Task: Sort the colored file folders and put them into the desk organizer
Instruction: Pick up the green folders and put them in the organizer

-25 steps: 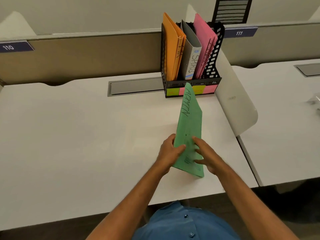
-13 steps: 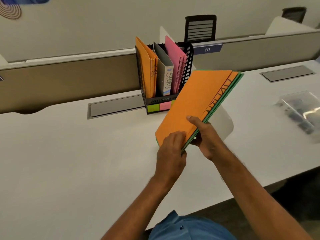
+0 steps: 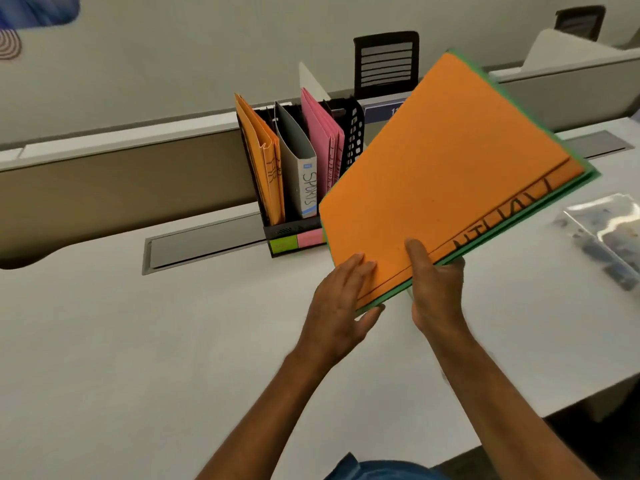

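Holding two folders stacked in the air, you have an orange folder [image 3: 446,174] on top and a green folder [image 3: 585,174] beneath it, only its edge showing. Your right hand [image 3: 437,292] pinches the stack's near edge, thumb on top. Your left hand [image 3: 341,303] rests straight fingers on the orange cover, thumb under the corner. Behind the stack, the organizer [image 3: 353,133] on the desk [image 3: 138,341] holds orange files [image 3: 265,161], one grey box file [image 3: 299,168] and pink files [image 3: 322,147]; exact counts are unclear.
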### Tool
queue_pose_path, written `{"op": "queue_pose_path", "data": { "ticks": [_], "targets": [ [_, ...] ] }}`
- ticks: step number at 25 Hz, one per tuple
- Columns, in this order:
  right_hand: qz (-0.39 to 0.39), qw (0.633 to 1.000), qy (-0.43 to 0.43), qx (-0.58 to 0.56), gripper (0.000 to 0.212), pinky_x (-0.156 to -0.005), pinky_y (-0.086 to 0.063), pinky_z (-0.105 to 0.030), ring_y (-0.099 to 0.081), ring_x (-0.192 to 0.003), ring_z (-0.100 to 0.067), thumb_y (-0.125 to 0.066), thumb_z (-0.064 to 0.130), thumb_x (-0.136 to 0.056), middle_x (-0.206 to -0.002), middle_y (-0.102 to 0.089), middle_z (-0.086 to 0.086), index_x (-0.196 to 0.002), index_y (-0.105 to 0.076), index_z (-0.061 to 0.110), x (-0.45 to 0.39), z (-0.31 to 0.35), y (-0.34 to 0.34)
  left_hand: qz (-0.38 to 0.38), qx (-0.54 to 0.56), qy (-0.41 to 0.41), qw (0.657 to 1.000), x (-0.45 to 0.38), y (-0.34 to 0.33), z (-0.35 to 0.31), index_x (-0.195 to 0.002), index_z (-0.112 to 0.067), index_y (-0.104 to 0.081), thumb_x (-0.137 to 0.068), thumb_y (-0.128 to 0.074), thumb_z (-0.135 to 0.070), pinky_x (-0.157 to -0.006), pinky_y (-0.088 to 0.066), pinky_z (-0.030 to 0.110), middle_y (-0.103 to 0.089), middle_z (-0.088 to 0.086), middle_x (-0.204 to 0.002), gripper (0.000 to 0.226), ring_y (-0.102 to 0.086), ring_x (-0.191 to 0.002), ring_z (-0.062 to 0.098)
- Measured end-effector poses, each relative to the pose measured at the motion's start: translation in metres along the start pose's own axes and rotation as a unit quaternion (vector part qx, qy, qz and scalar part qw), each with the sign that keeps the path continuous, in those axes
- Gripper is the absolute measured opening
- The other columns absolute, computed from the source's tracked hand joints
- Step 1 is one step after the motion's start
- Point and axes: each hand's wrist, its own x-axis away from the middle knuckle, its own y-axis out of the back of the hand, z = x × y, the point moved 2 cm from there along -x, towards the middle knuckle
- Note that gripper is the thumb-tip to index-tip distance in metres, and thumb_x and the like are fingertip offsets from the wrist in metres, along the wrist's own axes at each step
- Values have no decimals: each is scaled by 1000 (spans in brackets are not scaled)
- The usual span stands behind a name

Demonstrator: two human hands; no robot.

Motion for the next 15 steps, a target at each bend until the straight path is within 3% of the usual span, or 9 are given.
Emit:
{"op": "queue_pose_path", "data": {
  "ticks": [3, 6, 10, 15],
  "targets": [
    [-20, 998, 56, 34, 34, -74, -49, -17, -62, -90, 4, -72, 19, -93, -104, -59, 19, -106, -44, 36, -38, 6, -5, -5, 22, 50, 998, -30, 2, 27, -150, -28, -44, -96, -62, -49, -119, -31, 31, -41, -4, -161, 61, -36, -148, 14],
    [-18, 992, 116, 46, 35, -70, -52, -11, -65, -82, 14, -68, 7, -95, -96, -65, 18, -96, -47, 35, -79, 17, -24, -61, 80, 157, 982, -57, 8, 71, -146, -24, -50, -99, -63, -35, -118, -38, 34, -50, -4, -152, 51, -41, -143, 12],
    [19, 982, 177, 69, 38, -72, -55, -12, -68, -82, 14, -63, -2, -96, -85, -69, 39, -89, -56, 34, -132, 19, -56, -152, 121, 276, 941, -91, 18, 135, -140, -21, -55, -97, -64, -16, -112, -44, 39, -56, -2, -141, 44, -50, -132, 15],
    [24, 972, 213, 98, 33, -67, -56, -18, -69, -72, 4, -65, 3, -94, -77, -72, 27, -79, -63, 33, -200, -2, -105, -192, 145, 381, 893, -124, 16, 205, -142, -20, -52, -98, -64, -19, -111, -45, 47, -50, 3, -146, 46, -48, -134, 22]
  ]
}}
